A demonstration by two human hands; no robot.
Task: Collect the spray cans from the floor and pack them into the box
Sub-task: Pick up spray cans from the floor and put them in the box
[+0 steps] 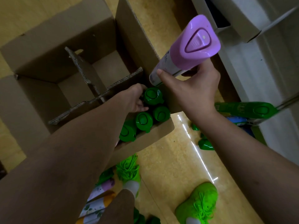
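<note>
A purple-capped spray can is being held by the right hand above the near right corner of the cardboard box, tilted, its cap towards the camera. The left hand is being reached into the box's near right compartment, its fingers touching a green-capped can. Four green caps are being kept upright together in that compartment, beside corrugated dividers. More cans are lying on the floor near bright green shoes.
</note>
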